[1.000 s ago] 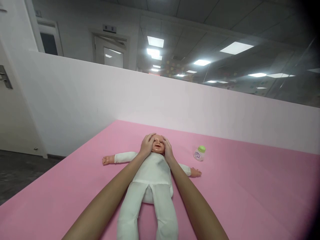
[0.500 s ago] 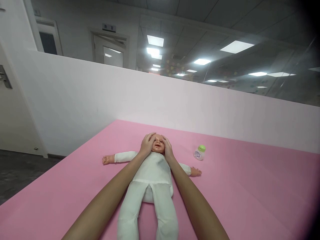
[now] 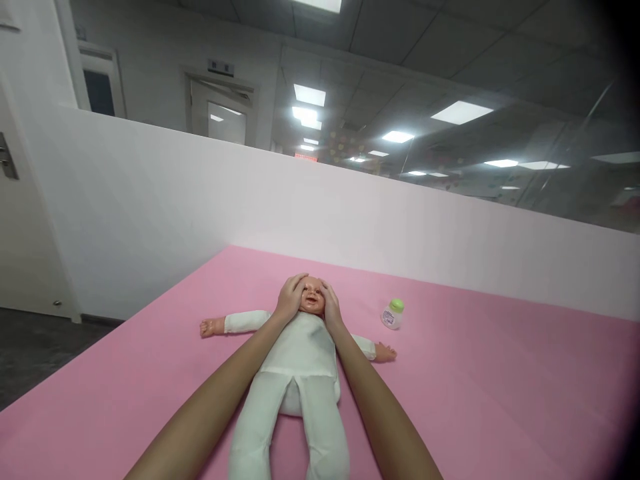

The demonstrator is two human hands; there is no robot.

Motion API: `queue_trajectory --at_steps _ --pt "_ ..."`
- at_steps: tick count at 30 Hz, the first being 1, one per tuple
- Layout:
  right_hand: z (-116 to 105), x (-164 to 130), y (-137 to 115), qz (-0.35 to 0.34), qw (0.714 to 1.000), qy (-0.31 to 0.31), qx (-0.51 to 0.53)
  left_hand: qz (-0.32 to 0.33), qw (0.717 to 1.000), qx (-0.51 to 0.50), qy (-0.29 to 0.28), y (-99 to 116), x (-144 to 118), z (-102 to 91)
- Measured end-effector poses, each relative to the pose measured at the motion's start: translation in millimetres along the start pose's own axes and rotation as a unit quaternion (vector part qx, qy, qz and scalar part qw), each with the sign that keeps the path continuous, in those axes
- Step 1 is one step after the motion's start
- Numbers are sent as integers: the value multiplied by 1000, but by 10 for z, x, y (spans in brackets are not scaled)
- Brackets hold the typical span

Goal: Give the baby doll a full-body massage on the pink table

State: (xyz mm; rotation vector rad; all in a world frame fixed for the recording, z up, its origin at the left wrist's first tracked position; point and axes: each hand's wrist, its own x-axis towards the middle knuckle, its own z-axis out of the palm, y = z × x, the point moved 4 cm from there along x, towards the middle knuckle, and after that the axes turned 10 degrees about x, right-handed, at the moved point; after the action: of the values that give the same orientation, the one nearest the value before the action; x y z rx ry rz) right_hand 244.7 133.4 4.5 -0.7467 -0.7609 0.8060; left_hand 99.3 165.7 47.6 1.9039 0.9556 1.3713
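Note:
A baby doll (image 3: 300,347) with a white cloth body lies on its back, its head away from me and its arms spread. My left hand (image 3: 291,297) rests along the left side of the doll's head, fingers extended over the temple and brow. On the other side, my right hand (image 3: 330,301) lies against the head in the same way, fingertips by the forehead. Both hands are open and touch the head without wrapping round it. The doll's eyes, nose and mouth show between them; the sides of its head are covered.
The doll lies on a pink padded table (image 3: 450,387). A small clear jar with a green lid (image 3: 393,314) stands right of the doll. Behind the table runs a white half wall (image 3: 310,207) with glass above. A door (image 3: 25,233) is at the far left.
My fingers have slid slightly outward from the doll's brow toward the sides of its head. The whole view has tilted up a little; the doll and jar keep their places.

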Motion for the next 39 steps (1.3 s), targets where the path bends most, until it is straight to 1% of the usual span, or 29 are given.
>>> queue_trajectory --at_steps 4,8,12,15,20,24,27,33,39 --pt "8 -39 -82 -43 996 -5 -83 27 1000 -12 10 9 -11 -50" --pt "-17 -165 -180 -72 983 -7 -167 54 998 -26 17 -5 -30 -60" --pt "-57 -357 -243 -59 977 -49 -201 67 997 -34 21 22 -60 -64" --pt "-56 -481 -287 -47 971 -85 -216 80 996 -33 14 65 -79 -86" --pt "-14 -550 -327 -42 969 -110 -216 86 996 16 -14 81 -183 -145" --pt "9 -559 -350 -37 972 -116 -202 86 991 82 -62 55 -338 -204" --pt "15 -577 -371 -30 975 -126 -183 92 987 99 -87 36 -407 -233" --pt "-10 -580 -395 -8 981 -141 -131 96 984 105 -103 -12 -408 -227" --pt "-27 -557 -427 1 982 -140 -128 102 983 111 -100 -21 -411 -235"
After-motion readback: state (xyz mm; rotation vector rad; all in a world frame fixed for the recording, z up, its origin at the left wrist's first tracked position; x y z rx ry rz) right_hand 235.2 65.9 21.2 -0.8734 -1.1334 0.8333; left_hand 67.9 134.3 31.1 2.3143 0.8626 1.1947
